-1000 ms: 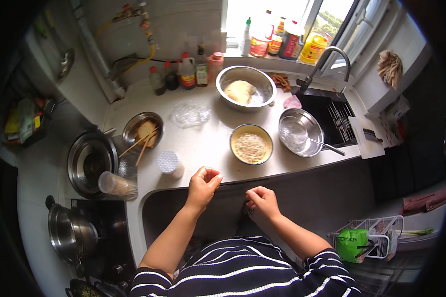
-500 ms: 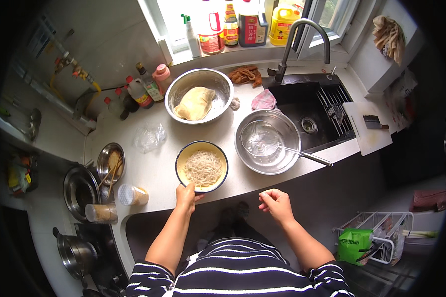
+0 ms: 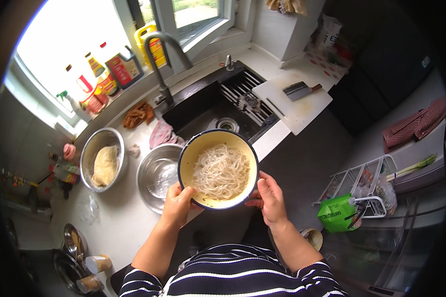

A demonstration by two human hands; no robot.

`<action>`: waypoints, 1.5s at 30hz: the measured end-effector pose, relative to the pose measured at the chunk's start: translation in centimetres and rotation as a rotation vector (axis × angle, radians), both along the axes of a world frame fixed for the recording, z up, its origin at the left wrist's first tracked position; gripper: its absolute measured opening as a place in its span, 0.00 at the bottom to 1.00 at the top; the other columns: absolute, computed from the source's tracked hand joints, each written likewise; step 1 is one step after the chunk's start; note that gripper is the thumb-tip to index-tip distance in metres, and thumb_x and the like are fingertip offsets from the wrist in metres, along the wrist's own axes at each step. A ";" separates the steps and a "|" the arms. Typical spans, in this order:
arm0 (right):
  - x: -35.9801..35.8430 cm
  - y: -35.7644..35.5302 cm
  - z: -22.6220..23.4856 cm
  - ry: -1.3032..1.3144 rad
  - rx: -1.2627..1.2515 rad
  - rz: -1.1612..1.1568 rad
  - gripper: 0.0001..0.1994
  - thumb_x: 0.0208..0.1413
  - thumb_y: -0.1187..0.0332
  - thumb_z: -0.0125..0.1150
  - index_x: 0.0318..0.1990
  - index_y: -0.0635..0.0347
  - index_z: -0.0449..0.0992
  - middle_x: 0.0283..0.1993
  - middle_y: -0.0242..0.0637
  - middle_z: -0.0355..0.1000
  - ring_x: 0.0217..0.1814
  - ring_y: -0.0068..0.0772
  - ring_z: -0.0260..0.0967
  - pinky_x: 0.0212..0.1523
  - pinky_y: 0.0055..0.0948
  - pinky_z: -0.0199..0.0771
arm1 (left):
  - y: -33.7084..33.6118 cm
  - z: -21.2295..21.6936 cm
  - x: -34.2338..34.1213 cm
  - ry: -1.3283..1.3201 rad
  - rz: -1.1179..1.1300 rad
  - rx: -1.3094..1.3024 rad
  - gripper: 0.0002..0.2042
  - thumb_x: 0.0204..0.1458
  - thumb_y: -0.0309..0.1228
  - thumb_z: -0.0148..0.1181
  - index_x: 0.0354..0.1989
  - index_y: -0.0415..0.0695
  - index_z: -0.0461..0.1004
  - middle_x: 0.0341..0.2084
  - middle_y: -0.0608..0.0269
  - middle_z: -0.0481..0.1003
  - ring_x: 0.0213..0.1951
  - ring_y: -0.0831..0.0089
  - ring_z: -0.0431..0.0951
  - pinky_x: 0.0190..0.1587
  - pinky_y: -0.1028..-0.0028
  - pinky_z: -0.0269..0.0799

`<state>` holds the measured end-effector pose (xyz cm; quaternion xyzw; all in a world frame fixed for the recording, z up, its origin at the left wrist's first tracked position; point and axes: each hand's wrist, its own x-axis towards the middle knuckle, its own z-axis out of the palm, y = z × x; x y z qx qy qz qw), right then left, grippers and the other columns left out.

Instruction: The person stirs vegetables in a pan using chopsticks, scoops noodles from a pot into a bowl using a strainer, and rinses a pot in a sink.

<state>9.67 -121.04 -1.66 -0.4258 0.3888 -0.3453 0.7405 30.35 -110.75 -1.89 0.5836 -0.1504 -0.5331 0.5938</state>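
My left hand [image 3: 177, 204] and my right hand [image 3: 271, 200] hold a cream enamel bowl [image 3: 222, 137] with a dark blue rim, one on each side. Pale translucent noodles [image 3: 221, 173] lie heaped inside it. The bowl is raised over the counter's front edge, close to the sink. It hides part of a wide steel basin [image 3: 144, 173] behind it on the left. Both thumbs lie at the rim, while the other fingers are partly hidden beneath.
A black sink [image 3: 198, 111] with a tall faucet [image 3: 158, 69] lies ahead. To its right, a cleaver [image 3: 302, 90] rests on a white cutting board [image 3: 302, 116]. A steel bowl of dough [image 3: 90, 157] stands left. A white wire rack [image 3: 327, 183] is at right.
The noodle bowl has come up off the counter and moved right. My right hand, free before, now grips its right side. The view has turned toward the right.
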 end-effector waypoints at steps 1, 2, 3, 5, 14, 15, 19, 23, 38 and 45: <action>-1.4 -2.2 0.2 -0.082 0.027 0.003 0.22 0.60 0.57 0.48 0.55 0.66 0.63 0.38 0.35 0.72 0.33 0.21 0.71 0.29 0.21 0.74 | -2.7 0.1 -1.8 -0.013 -0.023 -0.007 0.13 0.49 0.26 0.47 0.41 0.33 0.70 0.31 0.55 0.76 0.28 0.71 0.78 0.26 0.74 0.77; -3.0 -4.8 0.4 -0.157 0.050 0.007 0.24 0.61 0.56 0.47 0.57 0.66 0.62 0.38 0.35 0.72 0.33 0.20 0.70 0.29 0.20 0.74 | -5.5 0.0 -3.6 -0.017 -0.044 -0.019 0.13 0.49 0.26 0.47 0.41 0.33 0.70 0.31 0.55 0.76 0.28 0.71 0.78 0.26 0.74 0.77; -4.8 -7.1 -0.3 -0.109 0.016 -0.006 0.23 0.61 0.57 0.46 0.57 0.66 0.62 0.38 0.34 0.72 0.32 0.20 0.70 0.28 0.20 0.74 | -8.1 -0.4 -5.4 0.032 -0.051 -0.014 0.13 0.48 0.26 0.47 0.41 0.34 0.70 0.31 0.56 0.76 0.28 0.71 0.77 0.26 0.74 0.77; -7.9 -11.9 -1.7 0.022 -0.101 -0.024 0.21 0.62 0.58 0.44 0.54 0.66 0.65 0.35 0.32 0.72 0.30 0.19 0.69 0.27 0.20 0.73 | -12.7 -1.6 -8.5 0.005 -0.049 0.015 0.13 0.48 0.26 0.47 0.41 0.34 0.70 0.31 0.56 0.76 0.28 0.71 0.77 0.27 0.74 0.77; -13.9 -32.9 -8.0 0.331 -0.148 0.095 0.15 0.62 0.61 0.43 0.35 0.63 0.72 0.24 0.32 0.69 0.21 0.19 0.65 0.20 0.21 0.70 | -31.2 -5.0 -16.1 0.059 0.006 0.214 0.11 0.50 0.28 0.49 0.41 0.36 0.69 0.31 0.56 0.75 0.26 0.72 0.76 0.28 0.74 0.76; -13.4 -35.2 -8.1 0.327 -0.107 0.108 0.15 0.62 0.61 0.42 0.35 0.63 0.72 0.24 0.32 0.69 0.20 0.20 0.65 0.20 0.21 0.70 | -33.2 -5.7 -16.0 0.050 0.017 0.251 0.11 0.50 0.27 0.48 0.40 0.36 0.68 0.29 0.56 0.75 0.23 0.71 0.75 0.28 0.75 0.76; -10.6 -44.9 -9.1 0.341 -0.057 0.155 0.16 0.62 0.59 0.41 0.38 0.62 0.71 0.25 0.32 0.71 0.20 0.22 0.68 0.21 0.21 0.70 | -42.4 -9.4 -14.4 0.146 0.118 0.147 0.10 0.51 0.26 0.47 0.40 0.35 0.67 0.28 0.54 0.75 0.22 0.71 0.76 0.25 0.74 0.76; -8.9 -53.1 -9.5 0.466 -0.153 0.123 0.19 0.60 0.63 0.46 0.55 0.65 0.64 0.42 0.41 0.72 0.25 0.25 0.71 0.23 0.21 0.71 | -52.0 -12.5 -12.7 0.203 0.217 0.032 0.09 0.51 0.26 0.46 0.40 0.36 0.65 0.30 0.53 0.75 0.24 0.69 0.77 0.26 0.74 0.77; -13.4 -74.5 -14.3 1.230 -1.290 0.915 0.24 0.46 0.75 0.52 0.55 0.59 0.63 0.44 0.42 0.68 0.49 0.43 0.64 0.64 0.56 0.44 | -68.5 -16.0 -7.4 0.166 0.612 0.193 0.07 0.51 0.26 0.48 0.37 0.38 0.65 0.28 0.56 0.74 0.21 0.71 0.75 0.21 0.76 0.75; -13.9 -75.4 -15.1 0.930 -1.458 1.127 0.35 0.40 0.77 0.55 0.61 0.56 0.57 0.37 0.41 0.65 0.42 0.44 0.64 0.55 0.52 0.59 | -65.6 -12.0 -12.1 -0.048 0.617 0.156 0.14 0.48 0.25 0.45 0.45 0.40 0.63 0.30 0.57 0.73 0.20 0.75 0.73 0.21 0.77 0.73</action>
